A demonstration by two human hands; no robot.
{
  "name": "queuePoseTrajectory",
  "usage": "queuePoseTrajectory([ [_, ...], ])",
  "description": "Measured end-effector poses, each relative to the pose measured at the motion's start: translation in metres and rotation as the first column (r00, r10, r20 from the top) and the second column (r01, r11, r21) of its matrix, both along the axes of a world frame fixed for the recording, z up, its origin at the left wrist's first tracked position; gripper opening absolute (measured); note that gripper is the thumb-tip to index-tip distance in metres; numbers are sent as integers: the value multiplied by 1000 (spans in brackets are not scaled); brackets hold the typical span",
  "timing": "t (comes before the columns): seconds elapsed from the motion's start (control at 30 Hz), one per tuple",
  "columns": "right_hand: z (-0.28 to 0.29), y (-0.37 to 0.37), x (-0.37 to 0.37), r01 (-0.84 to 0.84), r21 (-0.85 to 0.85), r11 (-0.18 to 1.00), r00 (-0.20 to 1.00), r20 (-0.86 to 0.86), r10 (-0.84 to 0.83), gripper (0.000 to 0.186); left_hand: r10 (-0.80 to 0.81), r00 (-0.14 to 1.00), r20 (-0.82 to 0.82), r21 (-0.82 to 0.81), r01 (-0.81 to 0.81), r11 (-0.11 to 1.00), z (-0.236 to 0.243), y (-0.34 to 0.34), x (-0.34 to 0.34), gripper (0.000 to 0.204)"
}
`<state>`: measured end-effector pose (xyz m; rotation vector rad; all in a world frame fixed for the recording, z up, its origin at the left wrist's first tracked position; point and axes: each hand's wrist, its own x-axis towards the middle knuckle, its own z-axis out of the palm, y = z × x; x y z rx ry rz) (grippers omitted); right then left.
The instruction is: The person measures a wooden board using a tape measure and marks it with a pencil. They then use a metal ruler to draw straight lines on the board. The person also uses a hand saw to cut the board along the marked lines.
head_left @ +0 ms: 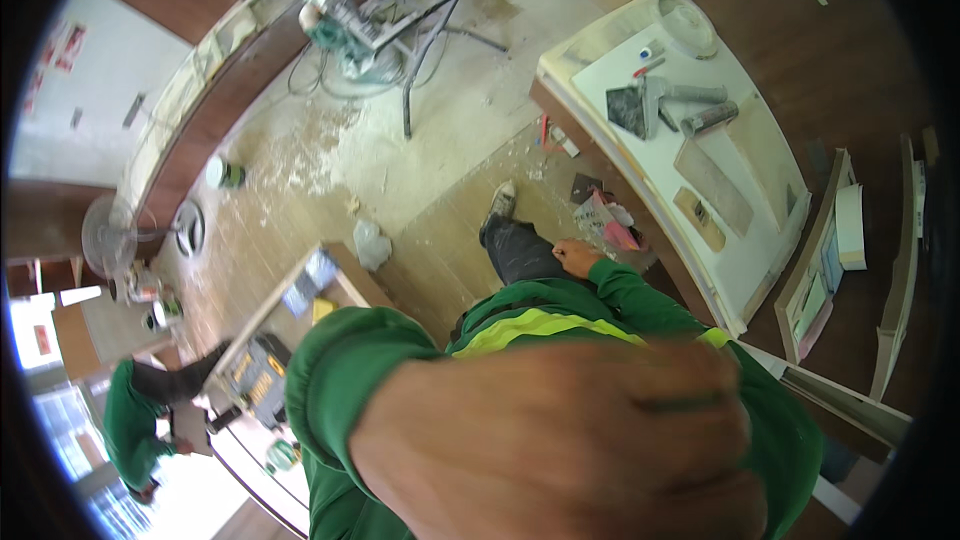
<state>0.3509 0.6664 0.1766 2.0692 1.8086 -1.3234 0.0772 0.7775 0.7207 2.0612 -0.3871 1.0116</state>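
Blown-out glare around the lower-left window (72,430), bowed edges, black rim, blur over the nearer of the hands (560,430).

Left fisheye, head-worn. From where I stand: aimed steeply down over wearer's green top (535,293) to shoe (503,200) and plank floor (430,252), both well off; blurred left hand (570,435) looms close to the lens; white worktop (652,162) bows rimward, right.

Held the left hand (560,430), blurred, across the near foreground. Had the right hand (577,257) beside the dark trouser leg (518,250), near a pink-and-white bag (607,220). Stood by a white-topped counter (598,78) bearing a grey tool (655,98).
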Motion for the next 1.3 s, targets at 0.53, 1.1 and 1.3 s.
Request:
queuePoseTrajectory([
  [0.53,146,407,56,572,-159,805,374,-822,-429,30,144,727,-671,-479,-574,664,-98,334,38,19],
  [1.1,54,536,144,896,-280,345,190,-459,-868,31,-376,629,-681,-537,-79,840,-122,657,130,32],
  [1.3,13,534,120,930,-182,321,252,-321,-913,31,-494,612,-618,-575,78,815,-126,723,154,33],
])
